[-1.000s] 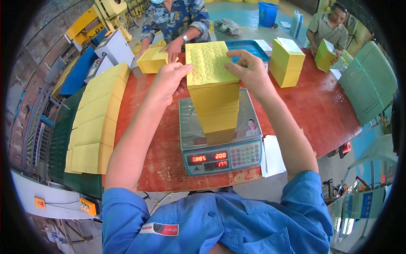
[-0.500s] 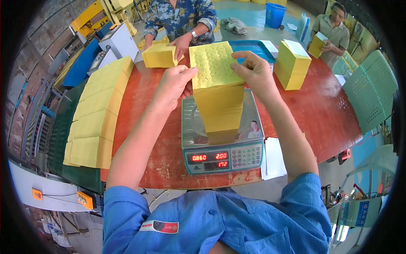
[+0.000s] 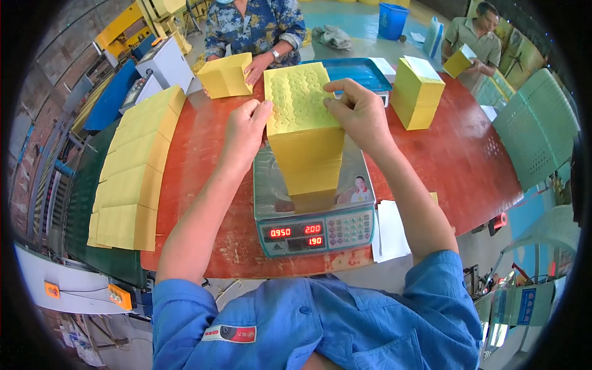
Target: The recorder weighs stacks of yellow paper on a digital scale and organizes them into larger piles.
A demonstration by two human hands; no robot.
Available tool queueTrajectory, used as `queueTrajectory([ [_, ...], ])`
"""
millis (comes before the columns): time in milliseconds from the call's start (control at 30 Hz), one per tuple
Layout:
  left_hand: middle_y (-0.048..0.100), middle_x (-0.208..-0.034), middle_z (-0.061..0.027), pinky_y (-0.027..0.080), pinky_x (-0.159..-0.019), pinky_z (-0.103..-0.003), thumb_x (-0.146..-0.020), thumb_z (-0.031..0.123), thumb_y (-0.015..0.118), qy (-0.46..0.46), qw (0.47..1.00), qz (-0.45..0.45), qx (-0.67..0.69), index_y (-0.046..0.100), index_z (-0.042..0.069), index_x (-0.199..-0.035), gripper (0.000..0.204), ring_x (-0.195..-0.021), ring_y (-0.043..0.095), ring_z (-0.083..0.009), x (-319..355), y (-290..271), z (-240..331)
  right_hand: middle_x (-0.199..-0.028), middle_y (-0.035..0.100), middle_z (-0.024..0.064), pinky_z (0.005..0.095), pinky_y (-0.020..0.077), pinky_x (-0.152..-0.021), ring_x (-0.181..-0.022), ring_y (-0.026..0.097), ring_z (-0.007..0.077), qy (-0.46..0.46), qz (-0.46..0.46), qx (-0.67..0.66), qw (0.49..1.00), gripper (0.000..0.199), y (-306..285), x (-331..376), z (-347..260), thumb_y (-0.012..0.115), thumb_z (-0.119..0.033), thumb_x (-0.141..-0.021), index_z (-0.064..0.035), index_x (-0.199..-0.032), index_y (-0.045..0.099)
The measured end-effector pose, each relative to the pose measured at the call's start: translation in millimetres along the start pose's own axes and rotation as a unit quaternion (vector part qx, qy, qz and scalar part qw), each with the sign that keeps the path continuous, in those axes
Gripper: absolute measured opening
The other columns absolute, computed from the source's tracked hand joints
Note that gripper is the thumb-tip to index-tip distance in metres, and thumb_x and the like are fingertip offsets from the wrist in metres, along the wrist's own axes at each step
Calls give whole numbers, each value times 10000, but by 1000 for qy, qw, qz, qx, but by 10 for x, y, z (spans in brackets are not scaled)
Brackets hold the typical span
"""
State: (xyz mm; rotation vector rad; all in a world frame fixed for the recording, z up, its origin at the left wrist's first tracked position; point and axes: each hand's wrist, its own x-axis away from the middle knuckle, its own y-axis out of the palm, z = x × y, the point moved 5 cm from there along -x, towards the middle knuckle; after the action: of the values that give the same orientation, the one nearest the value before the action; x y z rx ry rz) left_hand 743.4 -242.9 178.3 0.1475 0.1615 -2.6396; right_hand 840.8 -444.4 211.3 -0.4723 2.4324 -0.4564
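Note:
A tall stack of yellow paper [image 3: 306,161] stands upright on the metal pan of a digital scale [image 3: 271,185], its top sheet covered with rows of punched curved marks. At the stack's upper left edge, my left hand [image 3: 248,128] is closed, thumb and forefinger pinching the paper. My right hand [image 3: 362,117] pinches the upper right edge, with its forefinger bent above the thumb. The lower fingers of my left hand are partly hidden. Red digits glow on the scale's front panel [image 3: 297,233], beside a keypad.
Yellow paper blocks [image 3: 132,179] line the table's left side. Another stack [image 3: 418,92] stands right of the scale, before a blue tray [image 3: 354,73]. Across the red table [image 3: 444,166], one person handles a yellow block [image 3: 227,77]; another holds a block [image 3: 460,60]. White sheets [image 3: 391,231] lie near the front edge.
The scale's red readout has changed. My hands remain at the stack's top edges. The person opposite has turned and shifted the block. The whole view has shifted slightly.

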Motion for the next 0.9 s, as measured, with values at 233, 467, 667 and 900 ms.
queueTrajectory([
  [233,371,-626,-82,358,-568,-343,-986,261,537,169,972,59,-153,425,-8,-722,394,-614,370,-125,-67,-5,-20,-615,491,1,244,373,-540,-582,431,47,-17,23,13,999,164,25,70,53,578,-96,-927,-28,-1043,672],
  [467,436,-616,-17,345,-515,-288,-1030,314,470,103,992,63,-27,472,20,-747,408,-578,410,-92,125,73,77,-647,610,111,314,460,-569,-566,585,173,-32,46,5,998,184,24,67,113,564,-78,-904,-56,-1047,678],
  [667,443,-571,8,291,-464,-240,-1048,291,405,111,994,17,15,448,96,-708,394,-487,365,-70,1101,-240,-129,-667,466,-60,192,320,-497,-551,398,17,-58,121,-107,985,235,-196,771,-113,479,11,-940,-23,-1096,651],
  [900,434,-537,5,274,-431,-247,-1022,255,449,-152,981,123,9,449,105,-694,361,-455,370,-67,2862,-1340,-1604,-720,513,-14,223,401,-593,-682,466,48,206,-15,-189,960,216,718,2596,62,512,57,-895,-6,-1039,659],
])
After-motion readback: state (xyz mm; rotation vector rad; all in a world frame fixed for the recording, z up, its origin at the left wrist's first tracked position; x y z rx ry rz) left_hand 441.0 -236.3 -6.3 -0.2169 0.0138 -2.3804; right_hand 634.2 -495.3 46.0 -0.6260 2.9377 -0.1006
